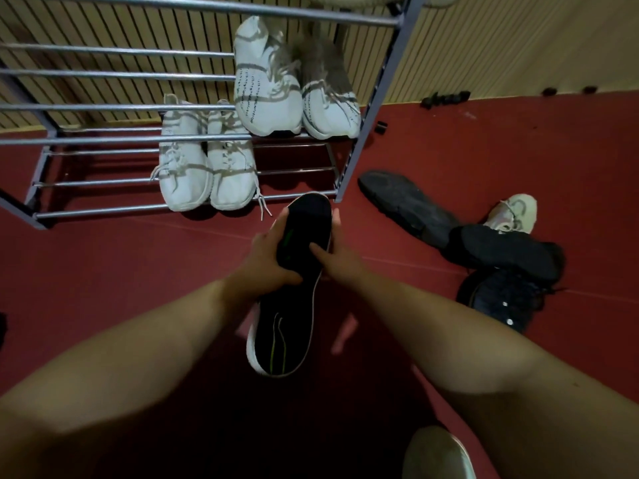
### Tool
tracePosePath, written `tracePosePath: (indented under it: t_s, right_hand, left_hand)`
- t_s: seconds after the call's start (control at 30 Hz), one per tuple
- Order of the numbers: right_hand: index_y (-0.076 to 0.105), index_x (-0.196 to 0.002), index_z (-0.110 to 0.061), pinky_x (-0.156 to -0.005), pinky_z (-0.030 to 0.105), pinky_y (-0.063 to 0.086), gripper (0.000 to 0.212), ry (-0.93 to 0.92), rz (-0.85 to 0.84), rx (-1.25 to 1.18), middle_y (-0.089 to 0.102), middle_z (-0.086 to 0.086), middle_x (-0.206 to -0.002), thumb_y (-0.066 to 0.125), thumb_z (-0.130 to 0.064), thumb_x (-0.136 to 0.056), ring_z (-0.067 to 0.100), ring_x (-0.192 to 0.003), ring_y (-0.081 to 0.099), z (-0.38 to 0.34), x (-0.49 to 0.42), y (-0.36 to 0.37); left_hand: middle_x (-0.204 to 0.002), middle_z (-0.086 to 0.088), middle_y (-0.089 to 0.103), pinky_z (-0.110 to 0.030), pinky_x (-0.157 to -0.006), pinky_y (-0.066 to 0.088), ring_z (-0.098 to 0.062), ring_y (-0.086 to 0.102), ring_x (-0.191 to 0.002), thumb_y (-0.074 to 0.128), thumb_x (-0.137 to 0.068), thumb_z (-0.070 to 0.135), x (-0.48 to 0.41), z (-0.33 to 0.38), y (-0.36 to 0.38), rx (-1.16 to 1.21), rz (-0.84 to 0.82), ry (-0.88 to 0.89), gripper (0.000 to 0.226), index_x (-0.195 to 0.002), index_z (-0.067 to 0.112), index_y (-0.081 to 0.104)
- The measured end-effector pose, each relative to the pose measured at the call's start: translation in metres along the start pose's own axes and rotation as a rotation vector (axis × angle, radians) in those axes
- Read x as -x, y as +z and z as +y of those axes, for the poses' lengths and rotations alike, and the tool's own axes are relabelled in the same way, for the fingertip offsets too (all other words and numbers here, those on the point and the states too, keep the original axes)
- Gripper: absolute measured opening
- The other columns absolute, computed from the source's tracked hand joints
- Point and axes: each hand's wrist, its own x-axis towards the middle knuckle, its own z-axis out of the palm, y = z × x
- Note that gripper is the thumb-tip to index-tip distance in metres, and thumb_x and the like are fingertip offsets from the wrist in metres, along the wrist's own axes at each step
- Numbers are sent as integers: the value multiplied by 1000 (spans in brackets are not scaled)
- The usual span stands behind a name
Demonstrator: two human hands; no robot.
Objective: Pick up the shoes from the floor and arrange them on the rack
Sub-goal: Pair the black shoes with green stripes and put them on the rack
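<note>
Both my hands hold a pair of black shoes with white soles in front of the grey metal rack. My left hand grips it from the left, my right hand from the right. The toe points at the rack's lowest shelf. A white pair rests on the lowest shelf. Another white pair with dark markings sits on the shelf above. On the red floor to the right lie several dark shoes and one white shoe.
A slatted wooden wall stands behind the rack. Small dark bits lie along its base. A pale shoe shows at the bottom edge. More shoes peek in on the top shelf.
</note>
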Motion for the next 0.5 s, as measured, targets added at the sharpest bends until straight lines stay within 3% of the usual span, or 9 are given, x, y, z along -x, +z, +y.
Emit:
tracePosePath:
  t_s: [0.1,0.2,0.27,0.33,0.4,0.5]
  right_hand:
    - [-4,-149,-11,-97,14,36,83,-115,74,-102,32,5,-147,57,-6,-93,15,-134,34,-3,4,-19]
    - [-6,-150,-13,-111,27,29,85,-141,62,-150,26,8,-154,55,0,-92,17,-140,28,-1,3,-33]
    - [-4,-151,-17,-114,36,28,84,-114,54,-186,29,7,-153,54,1,-92,18,-140,29,3,2,-41]
    - [-1,-151,-23,-113,33,29,84,-62,67,-224,31,3,-152,53,2,-91,15,-138,32,9,4,-48]
    - [1,-151,-29,-111,30,31,84,-20,86,-251,33,-1,-152,52,2,-91,14,-137,34,14,9,-55]
    - [2,-151,-31,-111,30,32,83,27,105,-270,35,-2,-150,51,2,-92,12,-133,37,21,15,-67]
  left_hand:
    - [-116,-4,51,2,-76,38,2,52,-100,66,-42,41,-1,27,-1,48,0,143,121,-146,27,4]
    - [-118,26,47,-1,-85,39,25,45,-104,76,-51,37,2,39,0,104,-48,199,114,-143,29,10]
    - [-113,45,49,-4,-84,42,27,43,-106,82,-60,15,3,42,2,165,-108,172,105,-140,33,16]
    - [-109,55,43,-1,-79,40,32,41,-102,74,-68,-12,3,44,8,227,-175,139,102,-136,36,15]
    - [-124,43,38,-1,-79,40,32,41,-102,65,-72,-21,2,43,17,257,-246,123,104,-140,35,9]
    - [-145,21,24,-4,-85,41,31,39,-106,68,-72,-16,-5,40,31,267,-286,77,121,-147,28,-15]
